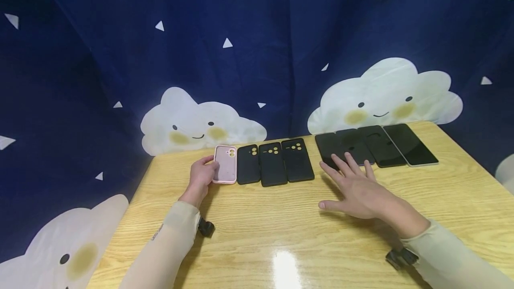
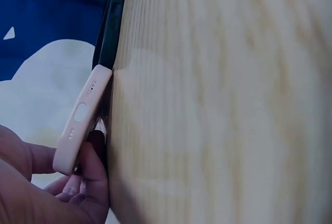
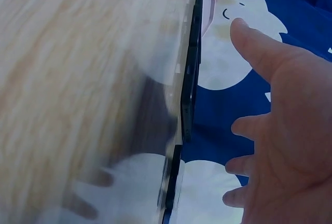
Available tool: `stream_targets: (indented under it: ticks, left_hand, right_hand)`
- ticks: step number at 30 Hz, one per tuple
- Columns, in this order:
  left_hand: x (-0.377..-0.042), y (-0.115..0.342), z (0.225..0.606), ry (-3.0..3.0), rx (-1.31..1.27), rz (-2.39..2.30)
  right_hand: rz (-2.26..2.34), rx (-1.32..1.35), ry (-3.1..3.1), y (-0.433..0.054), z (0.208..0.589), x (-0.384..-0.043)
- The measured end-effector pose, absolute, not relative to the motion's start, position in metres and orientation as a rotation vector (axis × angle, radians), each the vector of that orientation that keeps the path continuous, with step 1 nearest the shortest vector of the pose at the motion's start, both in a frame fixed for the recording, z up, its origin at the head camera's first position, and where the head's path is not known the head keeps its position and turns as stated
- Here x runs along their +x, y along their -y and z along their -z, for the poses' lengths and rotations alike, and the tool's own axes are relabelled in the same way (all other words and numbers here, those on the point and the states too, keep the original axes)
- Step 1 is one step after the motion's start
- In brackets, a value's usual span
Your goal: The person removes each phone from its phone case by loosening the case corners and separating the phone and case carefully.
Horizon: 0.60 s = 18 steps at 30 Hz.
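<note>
My left hand [image 1: 202, 175] pinches the left edge of a pink phone case [image 1: 225, 168], thumb on top and fingers beneath. That edge is raised off the table in the left wrist view, so the pink case [image 2: 70, 149] stands tilted there. Beside it lie three black phone cases [image 1: 273, 168] in a row, camera cutouts toward the back. My right hand [image 1: 363, 194] hovers, fingers spread, in front of several dark smartphones [image 1: 383, 148] and partly covers the leftmost ones. The right wrist view shows this hand [image 3: 301, 120] holding nothing, above the table's level.
A light wooden table [image 1: 261, 226] carries the cases at the back middle and the smartphones at the back right. Directly behind it hangs a dark blue curtain [image 1: 257, 57] with white clouds and triangles. Small black devices are strapped at both wrists.
</note>
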<state>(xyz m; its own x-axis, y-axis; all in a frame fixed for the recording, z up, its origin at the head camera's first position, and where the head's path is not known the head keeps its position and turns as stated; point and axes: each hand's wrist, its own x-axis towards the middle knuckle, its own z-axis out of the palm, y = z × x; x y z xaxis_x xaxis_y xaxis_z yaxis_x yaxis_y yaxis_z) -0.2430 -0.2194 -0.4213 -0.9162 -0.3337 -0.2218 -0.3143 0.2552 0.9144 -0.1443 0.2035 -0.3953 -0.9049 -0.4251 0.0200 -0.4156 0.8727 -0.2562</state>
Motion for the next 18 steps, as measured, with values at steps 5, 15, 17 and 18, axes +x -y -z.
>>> stream_targets:
  ticks: [5,15,17,18]
  left_hand:
    - [-0.240,0.217,0.418,2.611,0.558,1.604]
    - [-0.232,0.211,0.411,2.772,0.521,1.443]
    - [-0.231,0.211,0.410,2.805,0.512,1.420]
    - [-0.231,0.212,0.410,2.816,0.504,1.417]
  right_hand:
    - [0.397,-0.674,-3.005,-0.204,0.394,-0.143]
    - [0.409,-0.660,-2.991,-0.204,0.394,-0.142]
    - [0.405,-0.658,-2.993,-0.204,0.393,-0.142]
    - [0.402,-0.658,-2.994,-0.204,0.393,-0.142]
